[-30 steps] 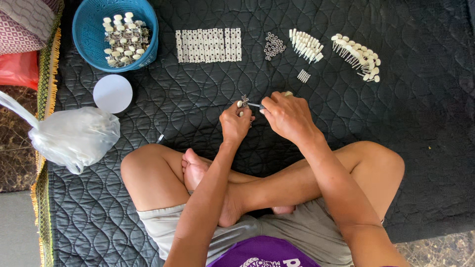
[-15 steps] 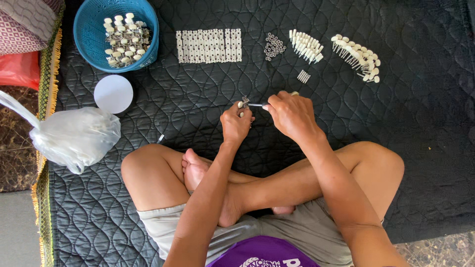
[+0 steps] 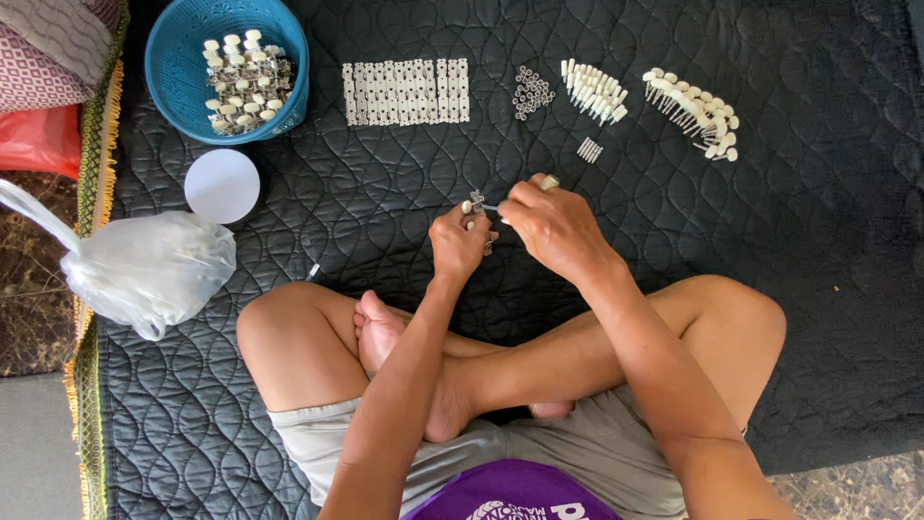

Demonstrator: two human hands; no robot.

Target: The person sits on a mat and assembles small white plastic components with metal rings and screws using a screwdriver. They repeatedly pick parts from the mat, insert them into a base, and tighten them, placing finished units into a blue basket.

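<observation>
I sit cross-legged on a dark quilted mat (image 3: 770, 318). My left hand (image 3: 458, 241) pinches a small metal part with a cream knob (image 3: 475, 201) just above my knees. My right hand (image 3: 553, 226) is closed on a thin tool or pin whose tip (image 3: 491, 207) meets that part. The two hands almost touch. What lies inside my right palm is hidden.
A blue basket (image 3: 183, 67) with several finished knob parts stands at the far left. A row of white plates (image 3: 406, 92), a pile of small metal rings (image 3: 532, 92), white pegs (image 3: 593, 91) and more knob pieces (image 3: 695, 111) lie ahead. A white lid (image 3: 222, 186) and plastic bag (image 3: 154, 270) rest at left.
Hardly anything differs; my right hand has shifted very slightly at the small part, and my left hand holds it in the same place.
</observation>
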